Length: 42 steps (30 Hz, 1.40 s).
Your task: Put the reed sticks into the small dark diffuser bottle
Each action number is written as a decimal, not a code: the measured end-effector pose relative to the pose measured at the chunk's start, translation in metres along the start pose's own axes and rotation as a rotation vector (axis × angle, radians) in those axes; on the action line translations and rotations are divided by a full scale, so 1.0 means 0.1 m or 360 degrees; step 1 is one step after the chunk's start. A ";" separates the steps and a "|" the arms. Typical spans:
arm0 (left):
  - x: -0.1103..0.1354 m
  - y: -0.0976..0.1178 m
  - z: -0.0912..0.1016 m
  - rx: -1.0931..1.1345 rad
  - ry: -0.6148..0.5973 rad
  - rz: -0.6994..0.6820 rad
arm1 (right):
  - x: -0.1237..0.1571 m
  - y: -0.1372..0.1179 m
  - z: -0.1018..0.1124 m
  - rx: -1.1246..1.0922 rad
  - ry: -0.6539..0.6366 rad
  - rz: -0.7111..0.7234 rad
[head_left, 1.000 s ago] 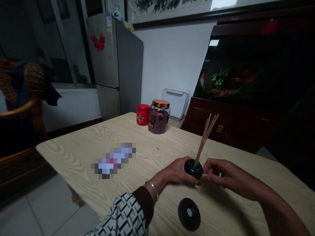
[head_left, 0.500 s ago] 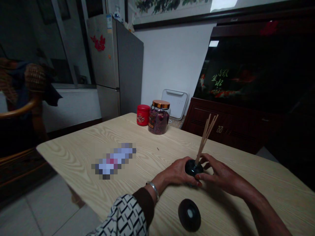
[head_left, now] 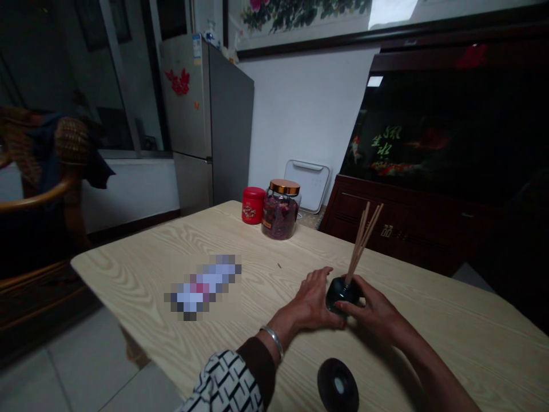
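A round black diffuser bottle [head_left: 338, 293] stands on the pale wood-grain table [head_left: 128, 257], with several thin reed sticks [head_left: 362, 243] rising from its neck and leaning right. My right hand [head_left: 371, 312] is shut on the bottle's right side, fingers across its front. My left hand [head_left: 313, 303] lies at its left with the thumb lifted off and the fingertips against its lower edge. A black disc with a pale centre [head_left: 338, 386] lies nearer me, touched by neither hand. A pixelated blurred object [head_left: 201, 289] lies to the left.
At the table's far corner stand a red tin [head_left: 253, 205] and a copper-lidded glass jar of dried petals [head_left: 280, 210]. Behind are a steel fridge [head_left: 206, 120], a dark wooden cabinet [head_left: 398, 226] under a fish tank [head_left: 429, 131], and a wicker chair [head_left: 38, 194] at left.
My right hand has moved from beside the bottle onto its right side. My left thumb has lifted away. The whole view has shifted slightly.
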<state>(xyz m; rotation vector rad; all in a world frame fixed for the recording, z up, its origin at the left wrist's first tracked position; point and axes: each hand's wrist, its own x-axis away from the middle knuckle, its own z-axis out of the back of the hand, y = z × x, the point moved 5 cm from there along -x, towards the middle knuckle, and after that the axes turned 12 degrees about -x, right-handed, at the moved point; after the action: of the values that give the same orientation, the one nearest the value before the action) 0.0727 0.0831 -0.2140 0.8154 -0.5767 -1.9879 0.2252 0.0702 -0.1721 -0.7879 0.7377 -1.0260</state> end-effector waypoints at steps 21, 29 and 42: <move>0.00 0.07 0.06 0.1300 -0.0066 0.0313 | 0.33 0.16 0.21 -0.0954 0.0805 -0.0170; 0.04 1.21 1.06 0.2300 -0.0165 -0.0328 | 0.56 -1.36 0.83 -0.1718 0.0567 0.0469; 0.21 1.41 1.15 0.2650 -0.0216 -0.0797 | 0.80 -1.57 0.71 -0.2417 0.0106 0.0825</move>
<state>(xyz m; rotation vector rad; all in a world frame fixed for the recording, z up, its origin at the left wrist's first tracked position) 0.0589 0.0039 -0.0495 1.8680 -2.3928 -1.6046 0.2410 -0.0375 -0.0159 -1.6903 1.6868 0.1652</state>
